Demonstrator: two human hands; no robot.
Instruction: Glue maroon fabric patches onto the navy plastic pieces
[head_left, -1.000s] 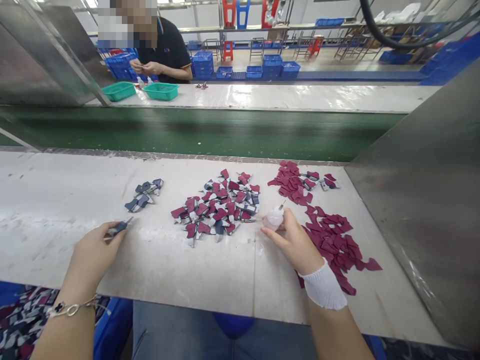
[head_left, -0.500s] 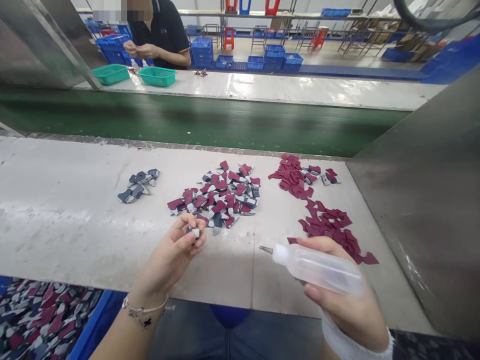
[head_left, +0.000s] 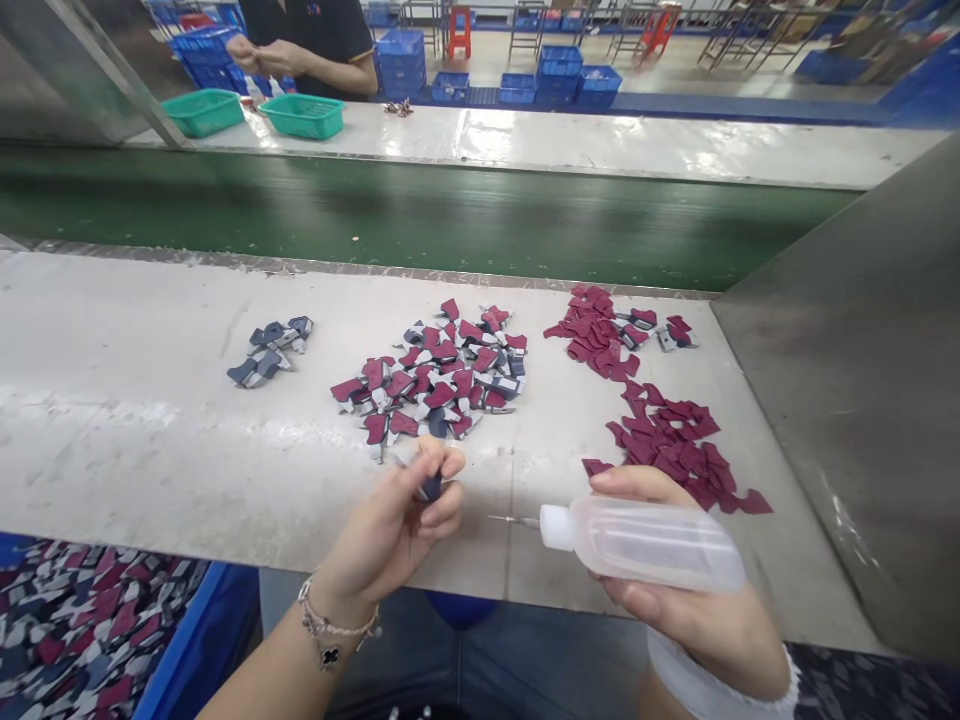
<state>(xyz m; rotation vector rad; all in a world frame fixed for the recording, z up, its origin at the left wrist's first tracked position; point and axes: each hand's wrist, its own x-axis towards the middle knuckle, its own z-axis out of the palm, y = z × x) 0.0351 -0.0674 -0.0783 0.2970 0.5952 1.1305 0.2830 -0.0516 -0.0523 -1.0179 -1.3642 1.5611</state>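
Observation:
My left hand (head_left: 409, 515) is closed on a small dark-blue and grey piece (head_left: 430, 487), partly hidden by the fingers. In my right hand (head_left: 675, 610) lies a translucent squeeze bottle (head_left: 660, 540), held sideways, its thin metal needle tip pointing left toward the left hand. A gap separates the tip from the piece. Just beyond the left hand is a heap of grey and blue pieces with maroon faces (head_left: 442, 370). Flat maroon cut-outs (head_left: 675, 440) lie behind the right hand, with a second pile of maroon cut-outs (head_left: 592, 330) farther back.
A small group of blue-grey pieces (head_left: 270, 350) sits at the left of the white table (head_left: 135, 400). A blue crate (head_left: 202, 640) full of pieces stands low at left. Metal panels (head_left: 855, 400) flank the table. Across a green belt (head_left: 450, 220), a person works beside green baskets (head_left: 304, 115).
My left hand has moved right, nearer the bottle, and turned the piece. The bottle's needle is now more level and closer to the left hand. The camera view has tipped down.

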